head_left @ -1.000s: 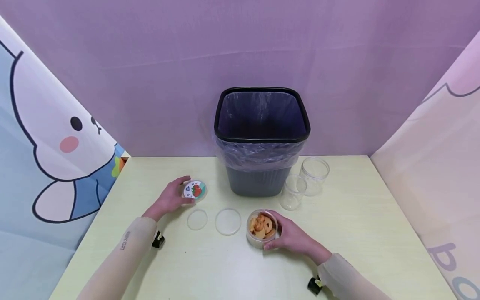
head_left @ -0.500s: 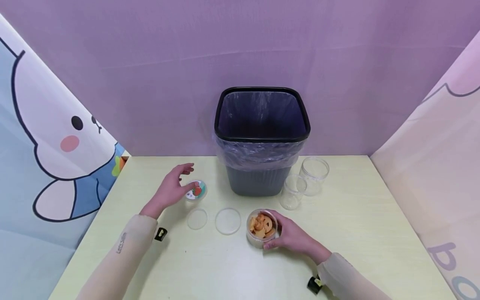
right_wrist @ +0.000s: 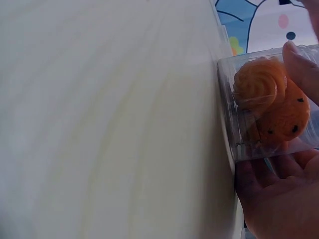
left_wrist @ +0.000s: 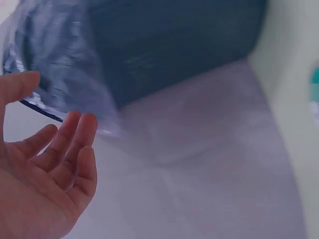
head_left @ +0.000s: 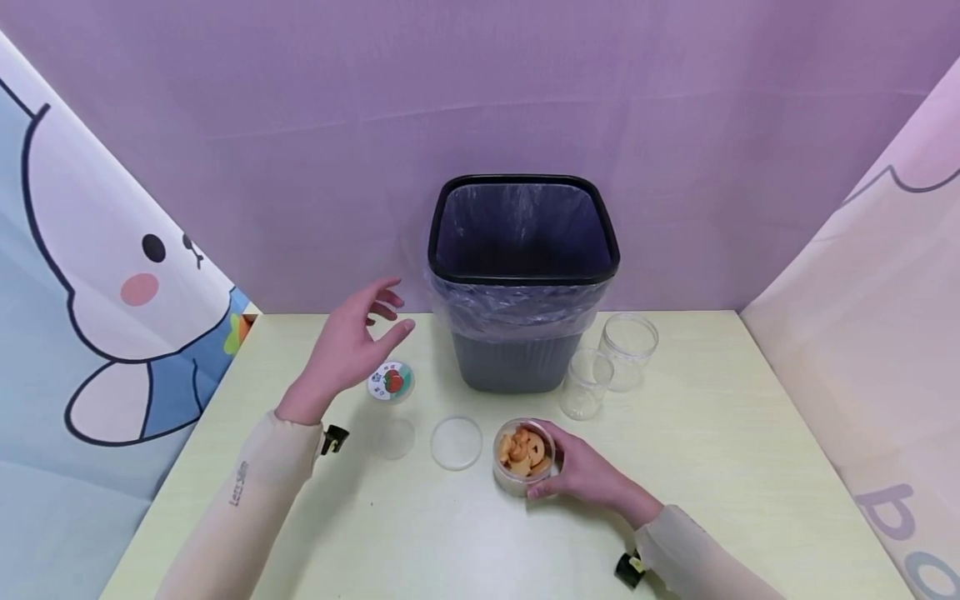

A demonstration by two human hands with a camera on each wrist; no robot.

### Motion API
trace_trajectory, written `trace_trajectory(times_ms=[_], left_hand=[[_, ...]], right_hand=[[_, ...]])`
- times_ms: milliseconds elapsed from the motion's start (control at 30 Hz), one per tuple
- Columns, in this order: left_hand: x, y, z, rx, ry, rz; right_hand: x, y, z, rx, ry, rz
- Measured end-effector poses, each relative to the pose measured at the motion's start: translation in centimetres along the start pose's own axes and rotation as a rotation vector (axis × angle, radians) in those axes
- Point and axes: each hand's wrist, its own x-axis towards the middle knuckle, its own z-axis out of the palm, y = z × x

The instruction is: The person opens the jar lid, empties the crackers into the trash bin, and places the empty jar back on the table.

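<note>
My right hand grips a clear plastic jar from its right side, fingers behind and thumb in front. The jar is uncovered and holds several cookies, some swirled, one with dark specks. It stands on the table. My left hand is raised near the table's back left, fingers loosely bent and nothing in them. Below it lies a round strawberry-printed lid. In the left wrist view, the left hand appears beside the bagged bin, with the palm showing.
Two pale round lids, a smaller one and a larger one, lie left of the cookie jar. Two clear jars without lids, a narrow one and a wide one, stand right of the grey bin. A purple cloth hangs behind.
My left hand has let go of the strawberry-printed lid and risen up and away toward the back, leaving the lid on the table. My right hand and the cookie jar have stayed put.
</note>
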Motion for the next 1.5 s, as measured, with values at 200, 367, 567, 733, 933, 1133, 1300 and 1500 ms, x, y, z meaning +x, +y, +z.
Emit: trace_trajectory(times_ms=[200, 367, 567, 733, 933, 1133, 1300, 1500], left_hand=[[1.3, 3.2, -0.6, 0.040, 0.011, 0.072], [2.5, 5.0, -0.8, 0.170, 0.010, 0.084], [4.2, 6.1, -0.7, 0.251, -0.079, 0.014], [5.2, 6.6, -0.4, 0.320, -0.153, -0.047], [6.0, 7.5, -0.2, 0.324, -0.233, -0.154], [6.6, 8.2, 0.0, 0.225, -0.293, -0.255], [6.6, 8.3, 0.1, 0.152, -0.309, -0.280], [6.5, 8.5, 0.3, 0.106, -0.312, -0.319]], right_hand=[[0.0, 0.0, 0.0, -0.011, 0.002, 0.005], [0.0, 0.0, -0.1, -0.006, 0.007, 0.000], [0.0, 0.0, 0.0, 0.014, 0.016, 0.002], [0.0, 0.1, 0.1, -0.004, 0.014, 0.012], [0.0, -0.1, 0.0, 0.006, 0.011, 0.006], [0.0, 0.0, 0.0, -0.006, 0.013, 0.011], [0.0, 0.1, 0.0, -0.010, 0.005, 0.002], [0.2, 0.0, -0.1, 0.011, 0.007, 0.006]])
